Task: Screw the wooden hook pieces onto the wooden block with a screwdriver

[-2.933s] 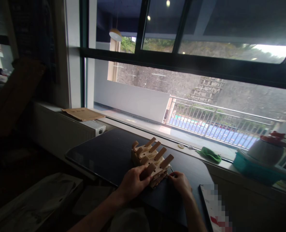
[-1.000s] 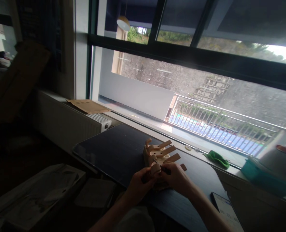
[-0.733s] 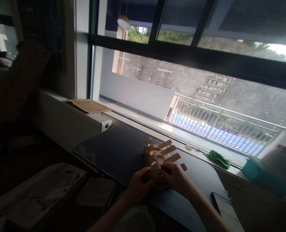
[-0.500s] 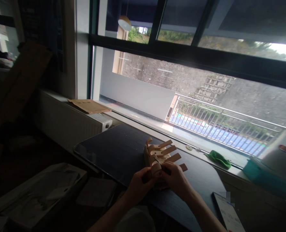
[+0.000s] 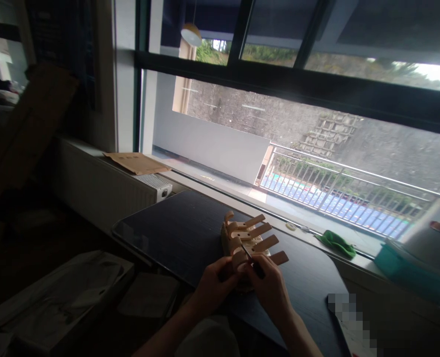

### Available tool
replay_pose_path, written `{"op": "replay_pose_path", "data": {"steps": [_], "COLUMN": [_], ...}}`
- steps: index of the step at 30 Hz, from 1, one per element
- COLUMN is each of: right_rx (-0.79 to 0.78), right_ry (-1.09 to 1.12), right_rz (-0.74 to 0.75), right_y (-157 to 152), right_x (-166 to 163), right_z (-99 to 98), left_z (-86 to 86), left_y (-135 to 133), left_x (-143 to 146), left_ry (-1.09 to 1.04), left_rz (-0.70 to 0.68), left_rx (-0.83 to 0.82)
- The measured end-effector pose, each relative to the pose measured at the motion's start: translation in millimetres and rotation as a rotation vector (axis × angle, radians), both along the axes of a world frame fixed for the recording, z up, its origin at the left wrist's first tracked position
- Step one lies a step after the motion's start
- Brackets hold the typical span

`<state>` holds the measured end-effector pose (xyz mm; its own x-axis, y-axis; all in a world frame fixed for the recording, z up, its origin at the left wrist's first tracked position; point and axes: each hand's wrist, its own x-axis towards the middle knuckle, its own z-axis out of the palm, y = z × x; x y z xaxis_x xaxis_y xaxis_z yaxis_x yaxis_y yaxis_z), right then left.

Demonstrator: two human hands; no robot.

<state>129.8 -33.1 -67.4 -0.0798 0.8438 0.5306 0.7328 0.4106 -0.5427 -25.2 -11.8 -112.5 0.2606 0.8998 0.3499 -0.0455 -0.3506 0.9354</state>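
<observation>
A beige object (image 5: 236, 241) with several curled pieces and flat strips (image 5: 267, 242) pointing right lies on the dark table; its exact kind I cannot tell. My left hand (image 5: 217, 283) is closed at its near side, thumb and fingers pinching the nearest curled piece (image 5: 240, 261). My right hand (image 5: 269, 281) is closed around a thin dark stick-like tool (image 5: 247, 252), whose tip points up and left over the curled pieces. Whether the tip touches them I cannot tell. The fingers hide part of the object's near end.
The dark table (image 5: 175, 228) stands against a window sill. A green cloth-like item (image 5: 336, 244) and a teal box (image 5: 406, 265) sit on the sill. A brown envelope (image 5: 138, 162) lies by the radiator (image 5: 97, 183). An open white box (image 5: 71, 297) is at lower left.
My right hand has turned, its wrist shifting left, and more of the dark tool shows. My left hand stays in place on the beige object.
</observation>
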Motion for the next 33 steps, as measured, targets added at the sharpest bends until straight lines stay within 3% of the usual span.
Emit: {"op": "replay_pose_path", "data": {"steps": [6, 14, 33], "right_rx": [0.013, 0.017, 0.056], "right_ry": [-0.002, 0.013, 0.015], "right_rz": [-0.022, 0.038, 0.070], "right_y": [-1.0, 1.5, 0.9], "right_x": [4.9, 5.4, 4.1], "right_z": [-2.7, 3.6, -1.3], "left_z": [-6.4, 0.0, -1.0], "left_y": [3.0, 1.4, 0.4], "left_x": [-0.7, -0.9, -1.8], "left_ry": [-0.013, -0.006, -0.026], "left_rz": [-0.012, -0.008, -0.033], "left_rx": [0.009, 0.005, -0.008]}}
